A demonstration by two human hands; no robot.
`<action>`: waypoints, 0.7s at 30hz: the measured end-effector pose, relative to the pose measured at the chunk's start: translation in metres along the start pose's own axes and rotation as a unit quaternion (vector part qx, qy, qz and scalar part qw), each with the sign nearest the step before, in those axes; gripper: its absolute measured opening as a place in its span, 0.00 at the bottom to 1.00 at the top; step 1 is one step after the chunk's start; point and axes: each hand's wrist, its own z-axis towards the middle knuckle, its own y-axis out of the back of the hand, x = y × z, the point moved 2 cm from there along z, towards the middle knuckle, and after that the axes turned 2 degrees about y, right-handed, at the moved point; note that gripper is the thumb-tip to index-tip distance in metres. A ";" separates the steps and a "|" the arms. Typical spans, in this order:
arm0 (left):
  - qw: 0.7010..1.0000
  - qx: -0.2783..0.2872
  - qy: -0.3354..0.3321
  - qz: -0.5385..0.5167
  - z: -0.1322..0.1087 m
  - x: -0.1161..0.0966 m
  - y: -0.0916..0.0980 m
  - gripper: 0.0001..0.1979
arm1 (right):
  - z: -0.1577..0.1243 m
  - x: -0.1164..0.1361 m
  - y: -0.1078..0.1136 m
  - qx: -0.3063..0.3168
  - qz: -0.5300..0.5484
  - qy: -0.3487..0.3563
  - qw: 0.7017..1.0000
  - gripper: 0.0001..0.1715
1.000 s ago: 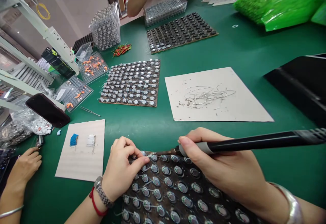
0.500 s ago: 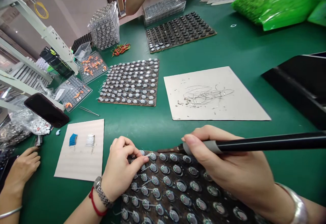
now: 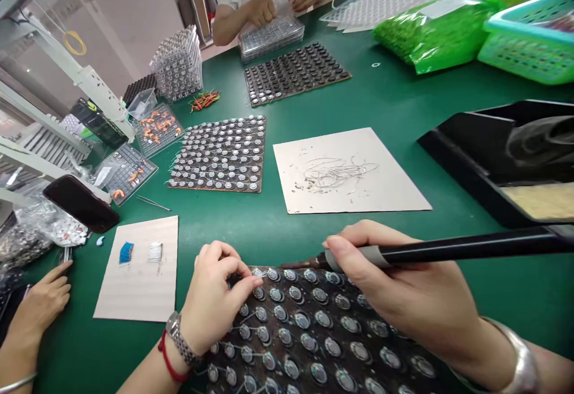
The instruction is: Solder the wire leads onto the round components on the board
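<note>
The right hand (image 3: 403,298) grips a soldering iron (image 3: 448,250) like a pen, thumb and forefinger closed on the grey collar, the black handle trailing off to the right. Holding it that low, close to the tip, looks chosen for fine control. The tip (image 3: 293,265) points left, hovering at the far edge of the dark board (image 3: 323,334), just ahead of the fingertips; whether it touches a part I cannot tell.

The left hand (image 3: 215,298) sits curled on the board's near-left corner, fingers (image 3: 244,283) bunched narrow and pinched over one of the round parts (image 3: 272,274) in the top row, probably steadying a part or its lead for the iron. What lies between the fingertips is too small to make out. The wrist lies flat, watch (image 3: 179,337) and red cord showing, so the palm braces on the board.

The two sets of fingertips are near each other, the iron's tip between them.

Beyond the fingers lies a grey card (image 3: 350,173) strewn with wire scraps (image 3: 336,171), within easy reach of the iron. Left of the left hand, a second card (image 3: 134,286) carries blue and white bundles. Far left, another person's hand (image 3: 42,301) rests on the mat (image 3: 269,226).
</note>
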 end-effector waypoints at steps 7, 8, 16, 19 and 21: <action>0.988 0.058 -0.141 0.004 0.001 -0.013 -0.009 0.07 | 0.002 -0.006 0.004 -0.030 0.004 -0.006 1.000 0.18; 0.986 0.074 -0.148 0.006 0.001 -0.014 -0.010 0.07 | 0.002 -0.007 0.004 -0.031 0.004 -0.007 0.999 0.18; 0.994 0.052 -0.100 -0.009 0.006 -0.002 -0.007 0.06 | 0.003 -0.005 0.002 -0.031 0.018 -0.016 0.999 0.19; 0.996 0.051 -0.073 0.012 0.008 0.003 -0.006 0.07 | 0.005 -0.001 -0.001 -0.020 0.018 -0.027 0.999 0.21; 0.996 0.056 -0.065 0.016 0.010 0.003 -0.006 0.07 | 0.005 0.000 -0.002 -0.009 0.019 -0.034 0.999 0.21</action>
